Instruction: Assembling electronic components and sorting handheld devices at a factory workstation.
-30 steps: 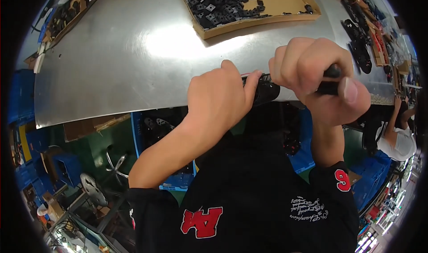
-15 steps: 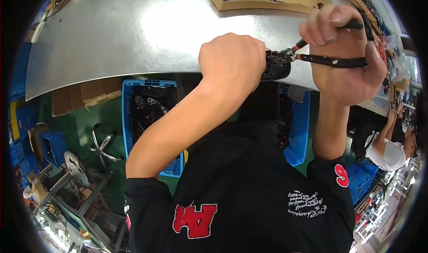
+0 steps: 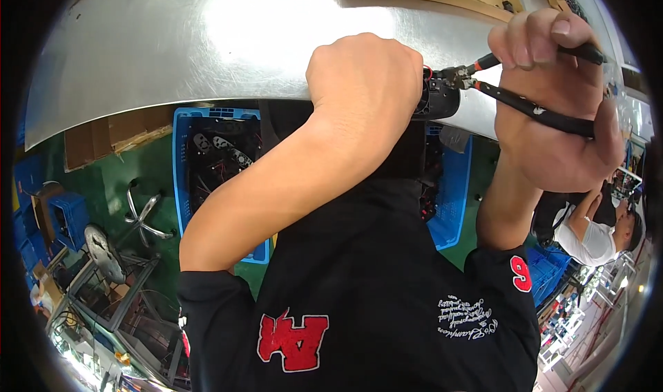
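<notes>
My left hand (image 3: 366, 81) is closed around a black plastic housing (image 3: 442, 102) at the near edge of the metal table (image 3: 173, 60). Its fingers are mostly hidden under the back of the hand, and a bit of thin red wire shows beside them. In my right hand (image 3: 552, 116) is a pair of pliers (image 3: 532, 109) with black handles, red near the joint. The handles stand spread apart, between curled fingers above and the thumb below. The jaws meet the right end of the housing; what lies between them is too small to tell.
A cardboard tray (image 3: 476, 5) with small black parts sits at the far side of the table. Below the near edge stands a blue crate (image 3: 181, 178) holding black parts and wires. A chair base (image 3: 141, 216) is on the floor at left; another person (image 3: 587, 233) sits at right.
The pliers' handles have spread a little wider, and my right hand has shifted right. My left hand still holds the housing. The whole view has shifted slightly, moving the tray toward the top edge.
</notes>
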`<state>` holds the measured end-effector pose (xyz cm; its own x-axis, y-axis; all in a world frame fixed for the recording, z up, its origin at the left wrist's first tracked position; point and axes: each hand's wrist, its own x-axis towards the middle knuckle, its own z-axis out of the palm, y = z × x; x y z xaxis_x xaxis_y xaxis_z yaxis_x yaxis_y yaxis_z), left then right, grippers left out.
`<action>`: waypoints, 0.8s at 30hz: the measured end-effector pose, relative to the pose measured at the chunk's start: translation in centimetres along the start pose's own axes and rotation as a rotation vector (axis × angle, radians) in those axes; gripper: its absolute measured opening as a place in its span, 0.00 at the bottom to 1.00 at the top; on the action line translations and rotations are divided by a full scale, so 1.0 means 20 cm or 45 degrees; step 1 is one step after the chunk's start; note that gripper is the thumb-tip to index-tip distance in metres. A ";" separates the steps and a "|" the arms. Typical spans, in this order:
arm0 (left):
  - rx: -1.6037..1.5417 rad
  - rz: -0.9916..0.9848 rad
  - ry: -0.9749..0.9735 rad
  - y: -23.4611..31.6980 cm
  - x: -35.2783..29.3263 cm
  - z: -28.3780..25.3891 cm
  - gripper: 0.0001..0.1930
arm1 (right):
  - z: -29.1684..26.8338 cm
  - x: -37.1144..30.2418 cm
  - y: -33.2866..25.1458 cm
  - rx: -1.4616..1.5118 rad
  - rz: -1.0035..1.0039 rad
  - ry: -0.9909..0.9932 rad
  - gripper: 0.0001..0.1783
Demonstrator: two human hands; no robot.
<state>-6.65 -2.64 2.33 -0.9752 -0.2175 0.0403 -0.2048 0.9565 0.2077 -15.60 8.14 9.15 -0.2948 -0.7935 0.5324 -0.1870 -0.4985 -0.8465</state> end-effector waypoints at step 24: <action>-0.080 -0.105 -0.008 0.06 -0.02 -0.01 0.03 | 0.14 -0.02 -0.03 -0.331 0.211 0.324 0.36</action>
<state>-6.54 -1.50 2.82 -0.9557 -0.2939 0.0147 -0.2792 0.9213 0.2706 -12.86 7.69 9.41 -0.5579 -0.7275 0.3995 -0.3386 -0.2399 -0.9098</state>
